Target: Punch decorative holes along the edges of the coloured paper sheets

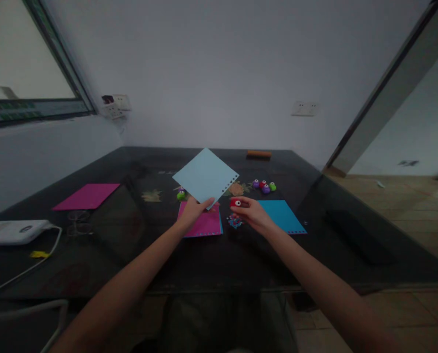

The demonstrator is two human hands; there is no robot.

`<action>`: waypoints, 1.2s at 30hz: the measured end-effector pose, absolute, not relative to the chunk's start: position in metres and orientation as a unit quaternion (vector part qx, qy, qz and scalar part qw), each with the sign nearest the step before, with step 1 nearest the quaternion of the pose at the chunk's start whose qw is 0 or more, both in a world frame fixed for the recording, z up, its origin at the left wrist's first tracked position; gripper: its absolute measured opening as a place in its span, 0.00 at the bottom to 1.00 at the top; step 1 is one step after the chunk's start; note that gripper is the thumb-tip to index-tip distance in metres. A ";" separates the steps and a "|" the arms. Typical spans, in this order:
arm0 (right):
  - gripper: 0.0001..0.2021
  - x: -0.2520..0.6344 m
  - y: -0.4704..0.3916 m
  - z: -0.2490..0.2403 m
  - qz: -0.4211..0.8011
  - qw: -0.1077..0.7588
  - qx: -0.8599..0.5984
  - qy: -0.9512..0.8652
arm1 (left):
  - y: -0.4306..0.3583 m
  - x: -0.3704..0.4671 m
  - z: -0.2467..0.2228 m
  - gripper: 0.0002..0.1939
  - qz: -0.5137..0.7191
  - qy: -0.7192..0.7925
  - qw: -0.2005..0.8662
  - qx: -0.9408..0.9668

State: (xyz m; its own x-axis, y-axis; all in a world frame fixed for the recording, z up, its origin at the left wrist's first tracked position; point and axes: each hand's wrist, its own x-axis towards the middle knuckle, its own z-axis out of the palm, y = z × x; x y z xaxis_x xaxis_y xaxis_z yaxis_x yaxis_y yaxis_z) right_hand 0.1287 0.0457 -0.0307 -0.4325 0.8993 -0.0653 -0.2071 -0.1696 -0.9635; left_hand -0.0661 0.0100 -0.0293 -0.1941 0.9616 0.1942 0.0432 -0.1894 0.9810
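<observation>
My left hand (194,210) is closed on the near corner of a light blue sheet of paper (206,174), which is raised off the table and turned cornerwise. Dark holes run along the sheet's lower right edge. Between thumb and fingers, my right hand (254,213) grips a small red paper punch (235,202) with a white eye on it, apart from the sheet. Below that hand lies a heap of small pink and blue paper bits (235,221). A pink sheet (205,223) with holes along its near edge lies under my left hand, over a blue one.
Right of my right hand is a blue sheet (285,215). Several round eyed pieces (265,188) sit behind it; a green one (181,195) is at left. Farther left are a pink sheet (86,196), glasses (78,223) and a white corded device (15,231). A brown cylinder (258,154) lies near the wall.
</observation>
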 end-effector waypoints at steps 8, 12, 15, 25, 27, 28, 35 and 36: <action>0.17 0.131 0.040 -0.032 0.716 0.472 -0.285 -0.427 | 0.016 -0.028 -0.030 0.15 0.592 0.468 0.422 0.503; 0.17 0.132 0.039 -0.034 0.710 0.464 -0.294 -0.439 | 0.011 -0.028 -0.035 0.14 0.569 0.478 0.428 0.514; 0.16 0.133 0.037 -0.035 0.710 0.460 -0.290 -0.448 | 0.007 -0.031 -0.030 0.12 0.568 0.496 0.409 0.514; 0.18 0.130 0.031 -0.033 0.691 0.487 -0.283 -0.454 | 0.007 -0.031 -0.027 0.11 0.567 0.507 0.376 0.529; 0.18 0.128 0.029 -0.033 0.692 0.489 -0.284 -0.449 | 0.008 -0.031 -0.028 0.10 0.564 0.512 0.367 0.533; 0.18 0.128 0.029 -0.033 0.693 0.490 -0.284 -0.446 | 0.008 -0.031 -0.028 0.10 0.562 0.516 0.362 0.536; 0.17 0.127 0.027 -0.033 0.694 0.497 -0.275 -0.443 | 0.007 -0.030 -0.026 0.10 0.558 0.528 0.346 0.539; 0.16 0.127 0.026 -0.033 0.692 0.497 -0.277 -0.445 | 0.007 -0.030 -0.026 0.10 0.556 0.529 0.347 0.539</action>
